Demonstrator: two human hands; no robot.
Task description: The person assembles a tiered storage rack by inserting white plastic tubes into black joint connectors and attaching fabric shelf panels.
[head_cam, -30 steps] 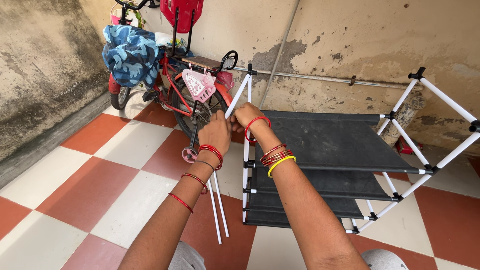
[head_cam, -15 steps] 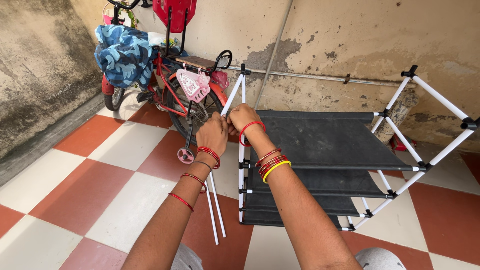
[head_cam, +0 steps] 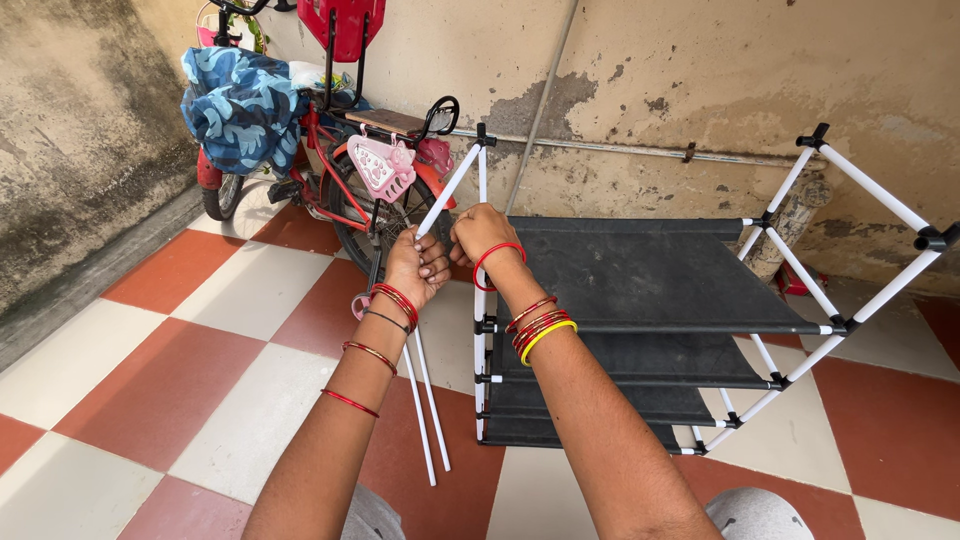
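While the left hand is closed round a thin white plastic tube slanting to 1 o'clock, right hand clasps the rack's white corner post. Tube prob. light, stiff, slick; hold near the black connector.

Your left hand covered the middle of the slanted white tube. Your right hand hid the frame joint beneath it. The bicycle beyond your hands was cut off at top.

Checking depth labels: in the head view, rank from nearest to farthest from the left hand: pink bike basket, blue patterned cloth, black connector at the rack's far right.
From the left hand:
1. Pink bike basket, just above and left of it.
2. Blue patterned cloth, farther up-left, draped on the bicycle.
3. Black connector, far right corner of the rack.
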